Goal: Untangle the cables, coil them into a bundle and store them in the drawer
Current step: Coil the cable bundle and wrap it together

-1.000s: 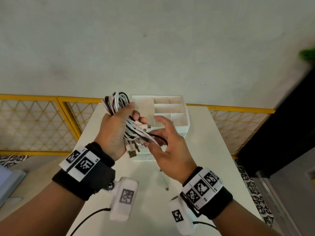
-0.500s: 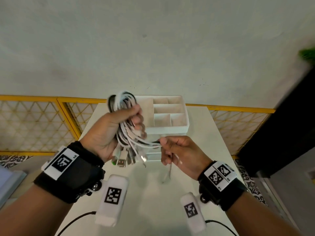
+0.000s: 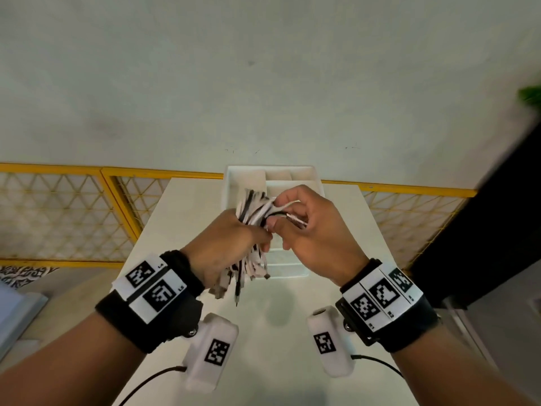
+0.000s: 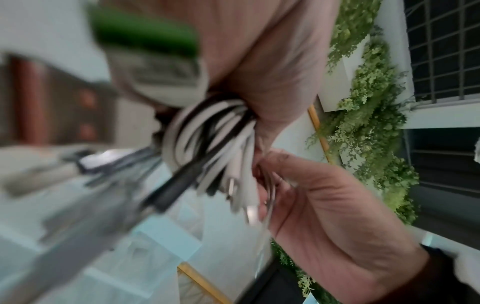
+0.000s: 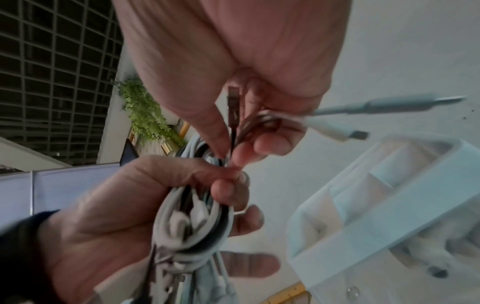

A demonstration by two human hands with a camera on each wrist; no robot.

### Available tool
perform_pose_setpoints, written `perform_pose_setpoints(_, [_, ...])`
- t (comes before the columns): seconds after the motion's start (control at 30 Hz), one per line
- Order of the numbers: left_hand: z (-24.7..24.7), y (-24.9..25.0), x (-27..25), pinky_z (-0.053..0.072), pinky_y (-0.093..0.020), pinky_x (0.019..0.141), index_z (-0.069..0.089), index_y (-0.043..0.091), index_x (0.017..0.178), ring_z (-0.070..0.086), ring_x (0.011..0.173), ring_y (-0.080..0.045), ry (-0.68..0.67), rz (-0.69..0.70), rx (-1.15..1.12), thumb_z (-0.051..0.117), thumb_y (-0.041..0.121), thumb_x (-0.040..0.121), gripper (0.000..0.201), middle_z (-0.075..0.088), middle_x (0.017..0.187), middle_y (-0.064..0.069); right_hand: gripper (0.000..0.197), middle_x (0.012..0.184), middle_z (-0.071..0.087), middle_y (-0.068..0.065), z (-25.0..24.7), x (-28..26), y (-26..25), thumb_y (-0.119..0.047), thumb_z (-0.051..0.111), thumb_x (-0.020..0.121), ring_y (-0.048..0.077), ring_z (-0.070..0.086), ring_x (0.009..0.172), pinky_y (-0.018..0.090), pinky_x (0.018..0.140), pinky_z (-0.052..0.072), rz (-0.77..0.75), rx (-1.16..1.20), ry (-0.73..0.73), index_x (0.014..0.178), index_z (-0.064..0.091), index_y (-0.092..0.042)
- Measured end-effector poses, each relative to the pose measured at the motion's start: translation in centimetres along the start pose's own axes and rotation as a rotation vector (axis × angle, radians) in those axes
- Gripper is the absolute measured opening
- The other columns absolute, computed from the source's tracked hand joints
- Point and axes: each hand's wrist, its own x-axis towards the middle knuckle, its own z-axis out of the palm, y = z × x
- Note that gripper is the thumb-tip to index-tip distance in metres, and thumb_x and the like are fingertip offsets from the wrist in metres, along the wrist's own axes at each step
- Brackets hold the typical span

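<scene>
Cables (image 3: 254,213): my left hand (image 3: 225,249) grips the bundle.
Loose ends: my right hand (image 3: 316,230) pinches them.
Drawer (image 3: 310,174): behind, on tabletop (image 3: 263,361).

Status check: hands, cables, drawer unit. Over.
Left hand grips cable bundle mid-air. Right hand pinches loose cable ends. Bundle above white drawer unit, not stored. Nothing blocking.

Both forearms reach forward over the table, wrists banded in black straps. The left hand (image 3: 231,244) is fisted, knuckles up, fingers curled tight around the cable bundle (image 3: 254,212). The right hand (image 3: 316,230), touching it, pinches loose cable ends between thumb and curled fingers (image 5: 270,142).
</scene>
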Motion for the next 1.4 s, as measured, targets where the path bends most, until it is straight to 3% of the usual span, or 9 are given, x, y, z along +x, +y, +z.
perform_pose_setpoints(0.2, [-0.7,-0.5,0.8,0.052,-0.043,0.07,0.059,0.007,0.066,0.056,0.057,-0.027,0.172,0.091,-0.46,0.065,0.016,0.092,0.028,0.056,0.057,-0.008,0.014,0.073,0.072,0.006,-2.1,-0.1,0.5,0.001,0.06,0.094,0.019,0.065,0.06,0.03,0.059,0.052,0.059,0.185,0.017,0.095,0.073,-0.006])
perform_pose_setpoints(0.4, [0.4,-0.8,0.3,0.052,-0.034,0.063,0.067,0.016,0.085,0.06,0.065,-0.017,0.084,0.248,-0.319,0.064,0.052,0.082,0.036,0.062,0.065,0.001,0.013,0.075,0.073,0.014,0.2,-0.5,-1.3,0.003,0.066,0.09,0.017,0.068,0.064,0.021,0.06,0.052,-0.012,0.399,0.089,0.102,0.072,0.005])
perform_pose_setpoints(0.63, [1.1,-0.6,-0.1,0.058,-0.035,0.081,0.07,0.008,0.106,0.073,0.098,-0.027,-0.015,0.233,-0.408,0.058,0.052,0.082,0.051,0.075,0.103,-0.015,0.014,0.075,0.073,0.017,3.7,-0.4,-1.1,-0.002,0.067,0.089,0.035,0.07,0.072,0.048,0.068,0.061,-0.037,0.231,0.218,0.077,0.075,-0.005])
perform_pose_setpoints(0.73, [0.9,-0.7,-0.2,0.059,-0.037,0.078,0.071,0.007,0.1,0.074,0.094,-0.028,0.013,0.194,-0.441,0.062,0.045,0.086,0.042,0.075,0.098,-0.017,0.033,0.067,0.057,0.009,4.4,-1.1,-0.1,0.003,0.056,0.089,0.02,0.054,0.061,0.036,0.055,0.047,-0.187,-0.014,0.164,0.059,0.06,-0.01])
perform_pose_setpoints(0.87, [0.3,-1.5,0.0,0.057,-0.039,0.066,0.069,-0.001,0.086,0.069,0.076,-0.034,0.143,0.139,-0.445,0.062,0.026,0.094,0.029,0.069,0.078,-0.019,0.027,0.089,0.072,0.001,3.1,-1.7,-0.1,0.003,0.056,0.089,0.011,0.065,0.081,0.019,0.07,0.05,-0.268,-0.176,-0.02,0.092,0.079,-0.012])
perform_pose_setpoints(0.97, [0.0,-1.8,0.1,0.055,-0.042,0.064,0.066,-0.006,0.083,0.064,0.069,-0.037,0.142,0.131,-0.376,0.057,0.014,0.095,0.025,0.069,0.078,-0.022,0.027,0.092,0.074,-0.004,1.2,-1.0,-1.4,-0.008,0.06,0.08,0.009,0.065,0.072,0.009,0.065,0.045,-0.361,-0.195,0.279,0.096,0.08,-0.016])
perform_pose_setpoints(1.07, [0.0,-1.9,0.0,0.054,-0.044,0.064,0.067,0.0,0.077,0.063,0.063,-0.033,0.083,0.122,-0.308,0.056,0.01,0.093,0.023,0.069,0.074,-0.02,0.028,0.098,0.066,-0.008,-1.1,1.0,-2.6,-0.036,0.063,0.092,0.014,0.063,0.077,0.023,0.074,0.05,-0.107,-0.348,0.337,0.118,0.07,-0.026])
perform_pose_setpoints(1.13, [0.2,-1.7,-0.2,0.055,-0.044,0.065,0.067,0.003,0.077,0.064,0.064,-0.032,0.058,0.136,-0.286,0.058,0.018,0.095,0.025,0.069,0.074,-0.018,0.031,0.077,0.069,-0.008,-1.8,1.9,-2.7,-0.042,0.056,0.098,0.015,0.066,0.071,0.03,0.069,0.049,0.114,-0.321,0.175,0.095,0.075,-0.017])
perform_pose_setpoints(1.4, [1.0,-1.7,-0.1,0.058,-0.043,0.073,0.069,0.006,0.089,0.07,0.077,-0.028,0.086,0.201,-0.253,0.053,0.055,0.09,0.051,0.071,0.084,-0.02,0.011,0.073,0.071,0.007,0.5,-0.4,-1.6,-0.004,0.068,0.089,0.014,0.057,0.061,0.023,0.056,0.044,0.215,0.277,-0.004,0.091,0.079,-0.005])
